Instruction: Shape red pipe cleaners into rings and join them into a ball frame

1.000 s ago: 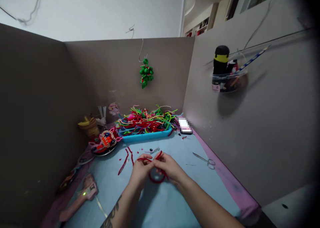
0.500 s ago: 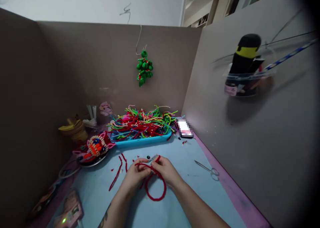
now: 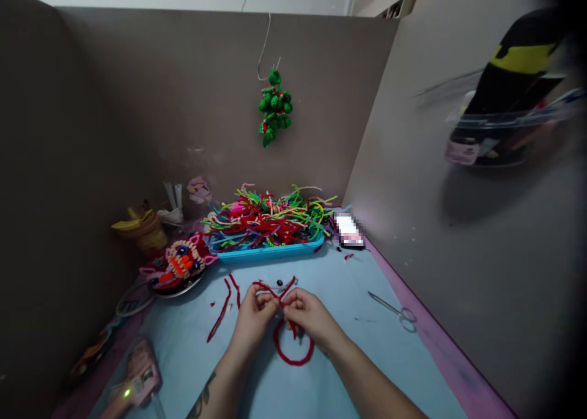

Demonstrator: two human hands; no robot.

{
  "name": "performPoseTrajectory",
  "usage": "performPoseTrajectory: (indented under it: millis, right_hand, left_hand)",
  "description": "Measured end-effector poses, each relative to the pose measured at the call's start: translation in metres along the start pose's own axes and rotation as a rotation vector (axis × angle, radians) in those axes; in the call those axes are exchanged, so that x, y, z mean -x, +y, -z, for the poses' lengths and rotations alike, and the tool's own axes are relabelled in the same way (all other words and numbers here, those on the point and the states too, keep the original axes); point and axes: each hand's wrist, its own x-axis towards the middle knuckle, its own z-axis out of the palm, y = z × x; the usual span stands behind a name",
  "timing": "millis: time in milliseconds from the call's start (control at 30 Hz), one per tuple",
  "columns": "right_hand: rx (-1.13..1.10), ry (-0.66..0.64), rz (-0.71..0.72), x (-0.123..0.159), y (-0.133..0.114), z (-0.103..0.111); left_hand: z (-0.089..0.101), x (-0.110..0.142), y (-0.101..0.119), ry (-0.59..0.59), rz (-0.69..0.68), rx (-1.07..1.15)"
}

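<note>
Between my two hands is a red pipe cleaner, bent into a ring that hangs below the fingers, with two ends crossing above them. My left hand pinches it at the crossing from the left. From the right, my right hand grips it close by, fingertips nearly touching the left ones. The fingers partly hide the crossing. Just beyond them lies a small black bead. Left of my left hand, a loose red pipe cleaner strip and a shorter one lie on the blue mat.
A blue tray heaped with coloured pipe cleaners stands at the back, a phone beside it. Scissors lie right. At left are a plate with a pipe-cleaner figure and a pink glue gun. Grey panels enclose the table.
The view has shifted slightly. My hands have drawn the pipe cleaner's ends into a crossing above the ring, and my right fingers have moved down onto the crossing.
</note>
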Motion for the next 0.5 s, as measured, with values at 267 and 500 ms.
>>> performPoseTrajectory:
  millis: [267,500]
  right_hand:
    - [0.102,0.076,0.02,-0.0012,0.0025,0.0041]
    - [0.347,0.228,0.24,-0.0008,0.0049,0.0027]
  left_hand:
    - [-0.0017,0.0027,0.0009,-0.012,-0.035,-0.022]
    - [-0.001,0.0004,-0.0031,0.033,-0.044,-0.077]
